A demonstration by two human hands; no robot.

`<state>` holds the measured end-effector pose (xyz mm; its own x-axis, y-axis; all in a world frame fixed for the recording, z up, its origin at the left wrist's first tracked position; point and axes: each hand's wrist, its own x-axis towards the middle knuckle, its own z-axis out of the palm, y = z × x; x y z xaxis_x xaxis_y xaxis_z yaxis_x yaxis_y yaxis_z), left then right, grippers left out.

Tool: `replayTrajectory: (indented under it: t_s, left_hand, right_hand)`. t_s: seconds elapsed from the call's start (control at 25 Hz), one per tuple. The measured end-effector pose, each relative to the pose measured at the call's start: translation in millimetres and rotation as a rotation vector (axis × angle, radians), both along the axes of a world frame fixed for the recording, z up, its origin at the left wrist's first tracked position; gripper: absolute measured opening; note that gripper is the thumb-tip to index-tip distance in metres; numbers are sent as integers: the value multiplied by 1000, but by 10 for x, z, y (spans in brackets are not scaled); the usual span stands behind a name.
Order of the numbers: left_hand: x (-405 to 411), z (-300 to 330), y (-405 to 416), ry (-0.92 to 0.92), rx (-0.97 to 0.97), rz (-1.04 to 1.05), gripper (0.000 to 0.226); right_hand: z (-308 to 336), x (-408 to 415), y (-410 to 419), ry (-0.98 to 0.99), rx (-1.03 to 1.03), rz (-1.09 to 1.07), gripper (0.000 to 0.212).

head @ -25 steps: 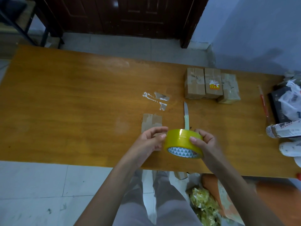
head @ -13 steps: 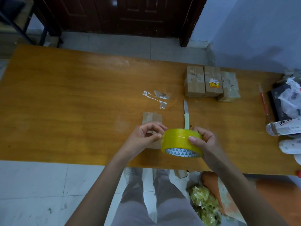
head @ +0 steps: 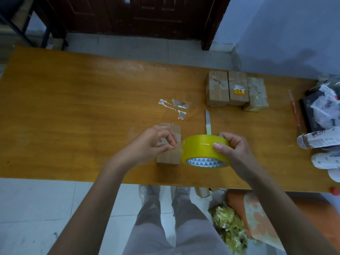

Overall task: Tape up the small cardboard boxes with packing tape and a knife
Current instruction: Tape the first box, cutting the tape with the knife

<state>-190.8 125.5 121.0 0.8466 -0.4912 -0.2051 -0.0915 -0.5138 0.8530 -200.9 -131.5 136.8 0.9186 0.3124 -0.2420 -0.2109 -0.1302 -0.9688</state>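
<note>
Well, we are looking down at a long wooden table (head: pixel 73 111) that is filling most of the head view, with a dark door (head: pixel 139 13) standing beyond its far edge and pale floor tiles (head: pixel 36 208) showing below its near edge. We are seeing three small cardboard boxes (head: pixel 236 91) sitting side by side at the far right of the table, touching one another (the middle one is wearing a yellow and red sticker). At the right edge a heap of bags and wrapped rolls (head: pixel 323 129) is lying, with a red pen (head: pixel 294 111) just beside it.

Near the front edge, our right hand (head: pixel 233 150) is gripping the roll of yellow packing tape (head: pixel 205 150), thumb pressing on its outer face and fingers curling over the far side; the roll is being held on edge above the table, its patterned core facing us. Just left of it and partly hidden behind our left hand (head: pixel 149 144), one more small box (head: pixel 169 144) is lying on the table. The left hand's thumb and forefinger are pinching together over that box, apparently on the loose clear end of tape coming off the roll, though we cannot make the strip out clearly.

Behind the roll a knife (head: pixel 207 122) with a pale green handle is lying on the table, blade pointing away from us. Torn tape scraps (head: pixel 174 107) are sticking to the wood to the left of the blade.
</note>
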Motion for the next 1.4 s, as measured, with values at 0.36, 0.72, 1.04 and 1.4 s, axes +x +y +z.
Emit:
replayTrajectory:
  t_s: [0.36,0.72,1.04,1.4]
  left_hand:
    - [-44,-15,130,466,-55,37,16]
    - [-86,-733,12,556,10,471,18]
    - [164,-813,110,544,56,576,21]
    - [404,-848,266,500,134,581,33]
  right_hand:
    - [-3,2,-66,-33,-118,82,32]
    - [-557,-55,-27,-90,-423,122,50]
    - [-759,214,-61,-200,-710,327,41]
    - [-839,532,-177,-263,-985,484,34]
